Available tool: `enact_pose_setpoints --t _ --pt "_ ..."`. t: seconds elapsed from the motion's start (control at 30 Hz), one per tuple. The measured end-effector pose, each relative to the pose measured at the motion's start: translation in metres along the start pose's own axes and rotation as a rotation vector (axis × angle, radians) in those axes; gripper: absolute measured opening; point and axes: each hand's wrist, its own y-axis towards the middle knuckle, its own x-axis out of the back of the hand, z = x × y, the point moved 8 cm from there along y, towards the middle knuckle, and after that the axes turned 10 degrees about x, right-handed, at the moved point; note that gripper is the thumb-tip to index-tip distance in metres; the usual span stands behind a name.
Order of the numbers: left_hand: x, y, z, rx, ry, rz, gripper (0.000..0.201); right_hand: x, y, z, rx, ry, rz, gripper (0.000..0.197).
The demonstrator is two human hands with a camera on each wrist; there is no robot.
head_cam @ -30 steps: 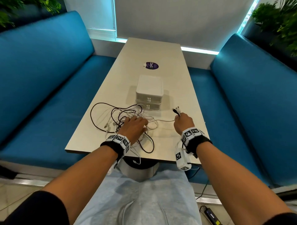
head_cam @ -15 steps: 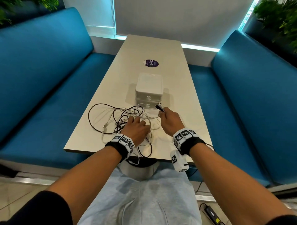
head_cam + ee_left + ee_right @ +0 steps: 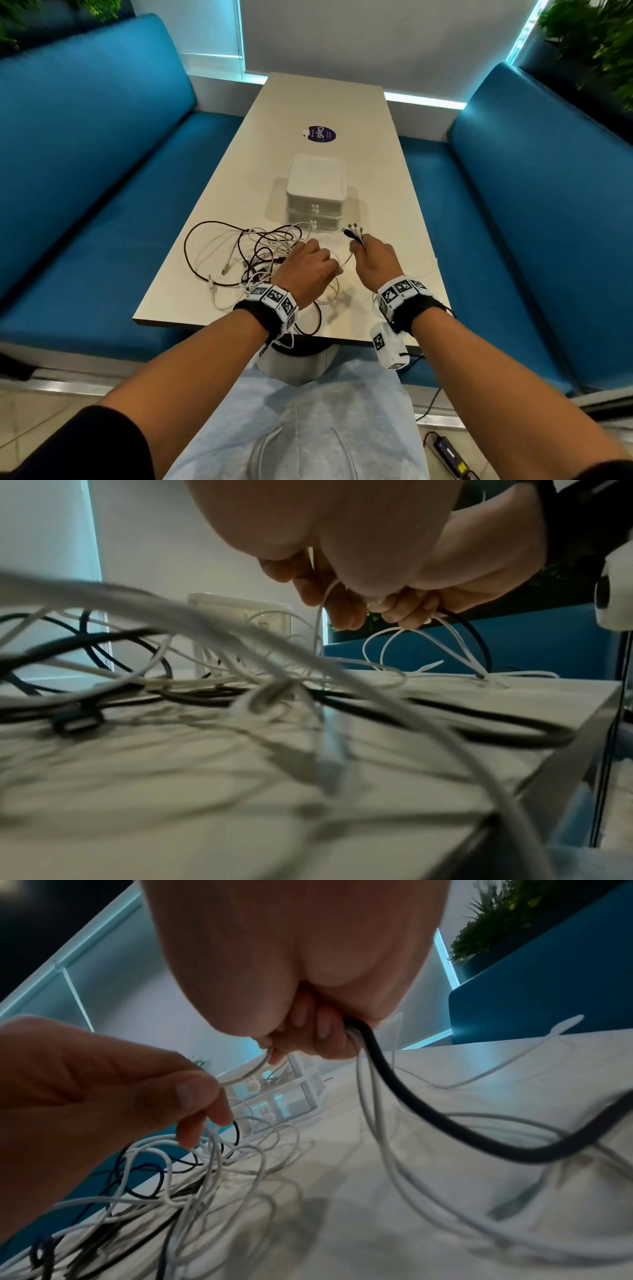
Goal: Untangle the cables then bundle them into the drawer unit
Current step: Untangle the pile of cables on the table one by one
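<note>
A tangle of white and black cables [image 3: 253,257] lies on the near end of the table [image 3: 373,192], in front of a white two-drawer unit [image 3: 315,195]. My left hand [image 3: 308,267] hovers over the tangle and pinches white cables [image 3: 209,1139] with curled fingers [image 3: 342,612]. My right hand [image 3: 375,262] grips a bunch of cable ends, white ones and a thick black one [image 3: 394,1074]; their plugs [image 3: 352,231] stick out past my fist, just right of the drawer unit. Both drawers look closed.
Blue bench seats [image 3: 85,219] flank the table on both sides. A round purple sticker [image 3: 320,133] lies beyond the drawer unit. One black loop [image 3: 313,323] hangs over the table's near edge. A power adapter [image 3: 448,457] lies on the floor at right.
My right hand swung left toward the drawer unit, then back a little right, still gripping the cable ends. My left hand lifted off the tangle with white cables pinched.
</note>
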Motion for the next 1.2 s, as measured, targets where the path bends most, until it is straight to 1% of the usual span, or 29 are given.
enact_pose_setpoints --t 0.07,0.17,0.27,0.33,0.43,0.5,0.6,0.67,0.73,0.8,0.87,0.9,0.97,1.03,1.13,1.2 --pt "-0.001 0.003 -0.004 0.021 0.013 -0.011 0.022 0.005 -0.001 -0.002 -0.035 0.039 -0.025 0.032" --pt "-0.002 0.002 -0.013 0.043 0.017 0.002 0.019 0.005 -0.003 -0.007 -0.121 0.127 -0.013 0.037" --pt "-0.001 0.002 -0.019 0.068 -0.045 0.004 0.012 0.001 -0.003 -0.014 -0.168 0.271 -0.019 0.028" --pt "-0.001 0.002 -0.02 0.105 -0.091 0.047 0.015 0.0 -0.003 -0.015 -0.176 0.373 -0.039 0.024" --pt "0.002 0.0 -0.017 0.183 -0.096 0.077 0.016 -0.001 -0.004 -0.009 -0.136 0.421 -0.025 0.018" --pt "0.004 -0.001 -0.013 0.234 -0.114 0.075 0.014 -0.003 -0.004 -0.011 -0.14 0.354 -0.002 0.015" --pt "0.007 -0.002 -0.004 0.31 -0.116 0.089 0.018 -0.007 -0.005 -0.02 -0.22 0.268 0.053 0.031" --pt "0.01 -0.001 -0.003 0.303 -0.095 0.074 0.019 -0.01 -0.007 -0.021 -0.249 0.29 0.088 0.03" --pt "0.007 0.0 -0.007 0.265 -0.104 0.112 0.022 -0.012 -0.007 -0.016 -0.237 0.3 0.099 0.026" --pt "-0.007 0.0 -0.007 0.235 -0.106 0.212 0.026 -0.011 -0.007 -0.014 -0.197 0.163 0.131 0.026" --pt "-0.02 -0.002 0.0 0.232 -0.092 0.3 0.028 -0.003 -0.006 -0.019 -0.161 -0.095 0.145 0.028" --pt "-0.027 -0.006 0.006 0.237 -0.083 0.334 0.029 0.003 -0.006 -0.025 -0.171 -0.181 0.136 0.028" --pt "-0.037 -0.015 0.019 0.243 -0.068 0.38 0.028 0.015 -0.01 -0.04 -0.218 -0.281 0.131 0.029" --pt "-0.046 -0.02 0.025 0.241 -0.079 0.405 0.027 0.021 -0.014 -0.049 -0.232 -0.354 0.146 0.029" --pt "-0.049 -0.02 0.019 0.191 -0.049 0.398 0.031 0.014 -0.013 -0.04 -0.158 -0.371 0.161 0.026" --pt "-0.051 -0.02 0.015 0.162 0.004 0.396 0.03 0.005 -0.01 -0.023 -0.06 -0.323 0.185 0.025"
